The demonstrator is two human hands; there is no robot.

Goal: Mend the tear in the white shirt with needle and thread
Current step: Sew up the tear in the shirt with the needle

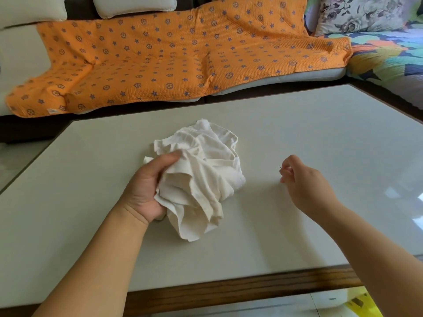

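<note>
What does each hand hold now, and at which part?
Left hand grips the crumpled white shirt by a bunched fold. Right hand pinches the needle, one end sticking out.

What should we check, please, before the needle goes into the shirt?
1. Left hand grips the white shirt: ok.
2. Right hand pinches the needle: ok.
3. Thread on the needle: cannot tell, none shows.
4. Shirt spread flat on the table: not ok, it is bunched.
5. Tear in view: cannot tell, none shows among the folds.
6. Needle clear of the cloth: ok, held apart, to the shirt's right.
</note>
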